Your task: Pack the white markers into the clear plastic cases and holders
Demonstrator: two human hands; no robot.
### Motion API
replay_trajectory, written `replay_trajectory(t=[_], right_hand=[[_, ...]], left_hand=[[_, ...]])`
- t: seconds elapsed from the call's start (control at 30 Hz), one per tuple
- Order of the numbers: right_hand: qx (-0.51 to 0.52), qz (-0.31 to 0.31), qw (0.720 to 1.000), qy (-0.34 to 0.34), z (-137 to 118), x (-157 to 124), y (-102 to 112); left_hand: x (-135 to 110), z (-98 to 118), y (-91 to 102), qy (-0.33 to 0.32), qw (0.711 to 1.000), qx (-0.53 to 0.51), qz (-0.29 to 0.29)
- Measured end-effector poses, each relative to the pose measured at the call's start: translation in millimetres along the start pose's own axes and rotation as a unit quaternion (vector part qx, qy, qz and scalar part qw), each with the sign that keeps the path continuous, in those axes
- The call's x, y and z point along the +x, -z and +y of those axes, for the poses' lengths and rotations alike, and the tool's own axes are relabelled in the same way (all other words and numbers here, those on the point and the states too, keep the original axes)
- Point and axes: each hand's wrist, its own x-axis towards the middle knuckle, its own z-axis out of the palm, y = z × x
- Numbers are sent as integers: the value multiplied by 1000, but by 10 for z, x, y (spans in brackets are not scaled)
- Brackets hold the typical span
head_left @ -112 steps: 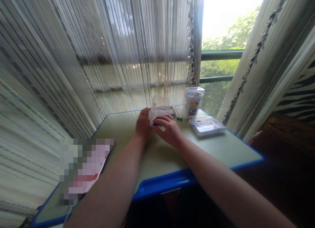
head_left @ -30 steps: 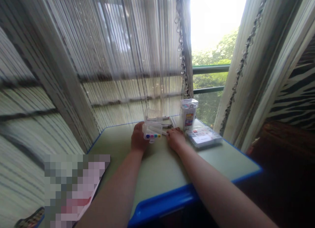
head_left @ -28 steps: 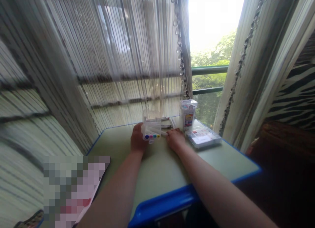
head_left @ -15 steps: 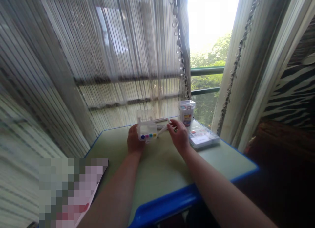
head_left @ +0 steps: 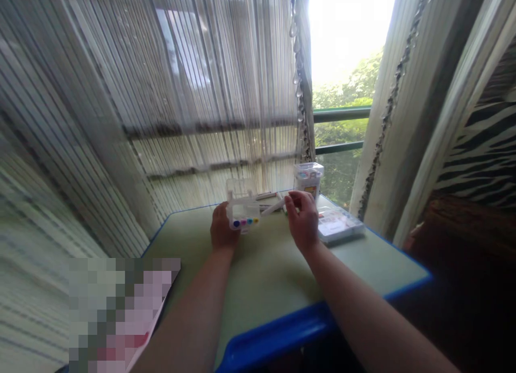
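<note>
My left hand (head_left: 221, 231) grips a small clear plastic case (head_left: 242, 210) tilted on its side near the back of the table; several coloured marker ends show in its near face. My right hand (head_left: 302, 218) is raised just right of the case and pinches a white marker (head_left: 272, 207), which points toward the case opening. More markers (head_left: 266, 196) lie on the table behind the case.
The green table with a blue rim (head_left: 278, 335) stands against a striped sheer curtain (head_left: 181, 93). A tall clear marker tub (head_left: 308, 178) and a flat clear box (head_left: 337, 225) sit at the back right. A blurred paper (head_left: 121, 308) lies at the near left.
My right hand lifted off the table with a white marker and now holds it beside the case. My left hand kept hold of the case, which tipped more upright.
</note>
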Motion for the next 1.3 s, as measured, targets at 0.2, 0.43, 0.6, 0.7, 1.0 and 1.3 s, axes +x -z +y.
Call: replay_trajectory(t=[0.2,0.43,0.6,0.7,1.0,1.3], right_hand=[[123,62,985,-106,-102,37,67],[175,74,977,-100,-212,23,97],[136,-25,990,-19,-231,-113,47],[86,-109,988,68,-219,-203,-15],[41,-229,968,95,-118,-323,-216],[50,-247,965,73,-135,-275,-175]], left_hand=[[3,-23,-7,-4,1000,-2,-15],[0,-12,1,-15,1000,-2,-11],[2,1,5,-36,999,-14,-13],[-2,-12,-5,-66,997,-39,-1],[-6,-17,-24,-103,990,-94,8],[2,-12,-17,-100,992,-77,-7]])
